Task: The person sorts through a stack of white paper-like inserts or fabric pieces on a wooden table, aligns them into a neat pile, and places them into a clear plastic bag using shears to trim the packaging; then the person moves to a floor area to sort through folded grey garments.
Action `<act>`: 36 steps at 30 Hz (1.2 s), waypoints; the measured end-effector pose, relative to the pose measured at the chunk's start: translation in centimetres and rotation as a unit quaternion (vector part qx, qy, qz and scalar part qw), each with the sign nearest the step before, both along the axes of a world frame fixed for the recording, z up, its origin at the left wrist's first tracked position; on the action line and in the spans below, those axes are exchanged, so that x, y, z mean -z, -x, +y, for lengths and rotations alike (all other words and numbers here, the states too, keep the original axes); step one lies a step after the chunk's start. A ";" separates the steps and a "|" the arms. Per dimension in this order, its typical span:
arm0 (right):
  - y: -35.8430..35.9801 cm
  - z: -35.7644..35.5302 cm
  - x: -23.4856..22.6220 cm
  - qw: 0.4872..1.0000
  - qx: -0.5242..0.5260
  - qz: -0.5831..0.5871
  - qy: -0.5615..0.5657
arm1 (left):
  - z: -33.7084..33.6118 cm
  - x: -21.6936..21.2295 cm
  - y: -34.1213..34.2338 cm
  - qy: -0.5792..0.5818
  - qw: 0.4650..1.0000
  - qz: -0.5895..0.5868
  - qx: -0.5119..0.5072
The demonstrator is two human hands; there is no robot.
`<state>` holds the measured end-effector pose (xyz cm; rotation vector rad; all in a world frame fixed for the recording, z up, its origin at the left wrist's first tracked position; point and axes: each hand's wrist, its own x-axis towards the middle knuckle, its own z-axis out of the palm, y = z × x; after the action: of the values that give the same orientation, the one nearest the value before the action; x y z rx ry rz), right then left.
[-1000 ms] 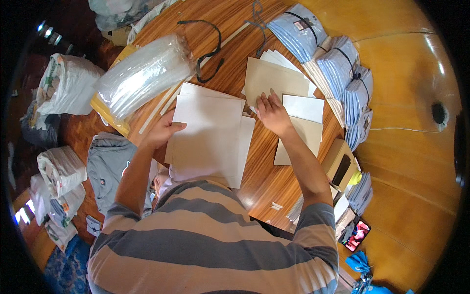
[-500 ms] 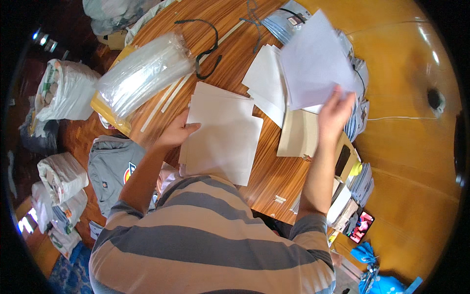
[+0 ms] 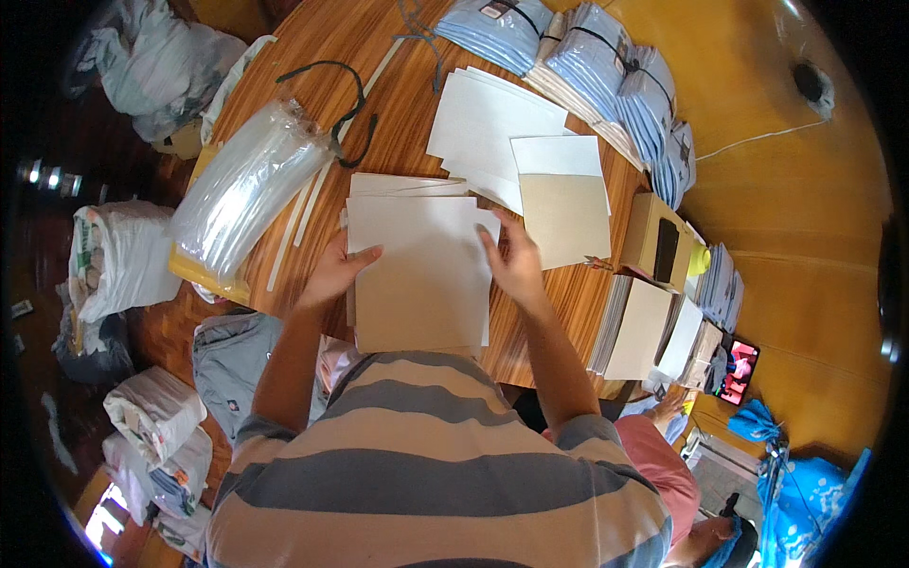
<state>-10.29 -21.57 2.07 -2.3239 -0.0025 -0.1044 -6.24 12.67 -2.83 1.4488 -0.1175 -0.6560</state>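
A pile of off-white sheets of paper [image 3: 417,275] lies at the table's near edge, against my body, its sheets slightly out of line. On its left edge my left hand [image 3: 333,272] rests closed, thumb on top, other fingers partly hidden. My right hand [image 3: 516,260] grips the pile's right edge near the upper corner, its thumb over the paper. Beyond it, white sheets [image 3: 492,123] lie fanned out. To the right of them a tan board [image 3: 566,218] sits with a white sheet [image 3: 559,154] at its far end.
Clear plastic sleeves [image 3: 251,194] lie at left beside a black strap [image 3: 355,90]. Folded blue garments [image 3: 597,47] in bundles line the far right. A cardboard box [image 3: 653,237] and upright boards [image 3: 630,327] stand at right. Another person's pink sleeve [image 3: 658,464] shows at lower right.
My right hand has come left and down from the far right with a sheet, onto the pile. The view has shifted, and another person's arm now shows at lower right.
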 end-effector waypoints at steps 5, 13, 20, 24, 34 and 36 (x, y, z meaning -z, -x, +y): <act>4.4 -9.5 -0.6 0.972 -0.004 -0.065 0.224 | -0.8 0.6 0.3 0.028 0.995 0.055 -0.079; 6.2 -12.4 4.2 0.905 0.004 0.031 0.425 | -0.5 1.3 0.3 0.044 0.996 0.037 -0.062; 4.5 -10.6 -0.5 0.947 -0.082 0.015 0.312 | -0.6 -0.4 0.6 0.050 0.992 0.078 -0.088; 3.2 -12.8 2.5 0.916 -0.102 -0.066 0.383 | -0.4 0.3 0.0 0.049 0.996 0.056 -0.051; -5.9 -13.5 -0.4 0.979 -0.055 -0.111 0.162 | -0.9 -0.4 0.6 0.027 0.994 0.069 -0.082; -8.5 -14.9 0.2 0.982 -0.073 -0.056 0.162 | -0.4 -0.4 0.6 0.014 0.992 0.094 -0.087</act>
<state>-1.79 -36.44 1.88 -2.6309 -0.2649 -0.1707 -6.79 12.30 -2.40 1.3456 0.1445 -0.6409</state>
